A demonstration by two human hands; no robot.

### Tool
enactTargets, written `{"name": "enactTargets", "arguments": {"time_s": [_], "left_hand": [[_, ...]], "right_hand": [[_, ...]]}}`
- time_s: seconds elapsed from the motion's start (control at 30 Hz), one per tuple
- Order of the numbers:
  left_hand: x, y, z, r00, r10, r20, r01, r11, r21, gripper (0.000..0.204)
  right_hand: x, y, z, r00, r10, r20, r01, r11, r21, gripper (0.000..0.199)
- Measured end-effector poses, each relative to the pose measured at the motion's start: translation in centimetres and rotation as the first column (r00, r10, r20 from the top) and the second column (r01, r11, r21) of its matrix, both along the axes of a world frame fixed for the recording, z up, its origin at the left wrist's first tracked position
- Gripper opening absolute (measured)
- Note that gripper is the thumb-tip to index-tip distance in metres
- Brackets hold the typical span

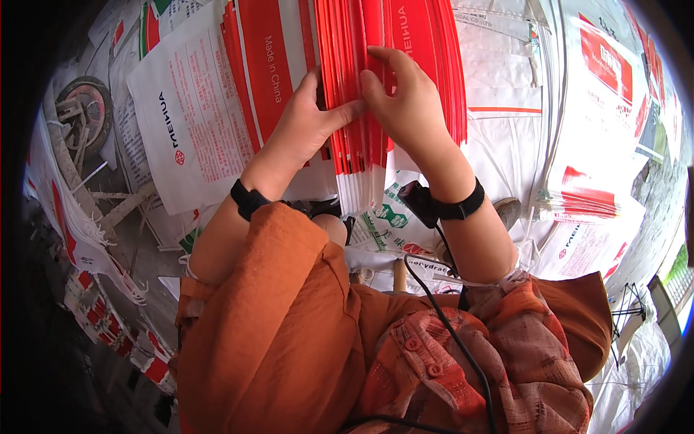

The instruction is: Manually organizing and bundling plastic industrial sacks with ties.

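Note:
A thick bundle of flat red and white printed sacks lies in front of me, its many folded edges fanned upward. My left hand grips the bundle's left side, the thumb laid across the edges and the other fingers mostly hidden. Close by on the right, my right hand has its thumb and bent forefinger on the red edges. Its remaining fingers are out of sight behind the sacks. The two thumbs nearly meet over the middle.
White sacks with red print are piled at the right. A printed white sack spreads out at the left, beside a small wheel on a metal frame. A black cable runs down my front from the right wrist strap.

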State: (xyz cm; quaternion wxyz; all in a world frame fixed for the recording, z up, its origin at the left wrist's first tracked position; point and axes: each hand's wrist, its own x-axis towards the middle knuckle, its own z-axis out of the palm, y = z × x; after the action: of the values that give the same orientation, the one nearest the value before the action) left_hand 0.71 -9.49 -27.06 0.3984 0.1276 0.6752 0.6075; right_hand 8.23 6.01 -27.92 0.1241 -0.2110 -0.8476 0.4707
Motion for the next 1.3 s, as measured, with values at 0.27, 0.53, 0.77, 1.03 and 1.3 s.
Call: {"name": "enactTargets", "arguments": {"time_s": [0.27, 0.53, 0.77, 1.03, 1.3], "left_hand": [[0.0, -0.2, 0.4, 0.999, 0.010, 0.031, -0.009, 1.000, -0.020, 0.057], [0.0, -0.8, 0.0, 0.992, 0.046, 0.116, -0.051, 0.998, 0.043, 0.043], [-0.1, -0.7, -0.1, 0.996, 0.032, 0.088, -0.033, 0.999, 0.013, 0.043], [0.0, -0.3, 0.8, 0.989, 0.010, 0.145, -0.015, 0.999, 0.031, 0.047], [0.0, -0.4, 0.3, 0.988, 0.053, 0.146, -0.055, 0.998, 0.012, 0.047]], "right_hand": [[0.0, 0.2, 0.5, 0.999, 0.033, 0.007, -0.033, 0.997, -0.072, 0.037], [-0.4, 0.1, 0.1, 0.999, 0.055, 0.003, -0.055, 0.998, 0.021, 0.041], [0.1, 0.7, -0.3, 0.999, -0.036, 0.003, 0.036, 0.995, -0.098, 0.040], [-0.1, 0.4, 0.1, 0.998, 0.065, 0.015, -0.065, 0.998, 0.026, 0.045], [0.6, 1.5, -0.9, 0.991, 0.133, -0.033, -0.135, 0.986, -0.093, 0.049]]}}
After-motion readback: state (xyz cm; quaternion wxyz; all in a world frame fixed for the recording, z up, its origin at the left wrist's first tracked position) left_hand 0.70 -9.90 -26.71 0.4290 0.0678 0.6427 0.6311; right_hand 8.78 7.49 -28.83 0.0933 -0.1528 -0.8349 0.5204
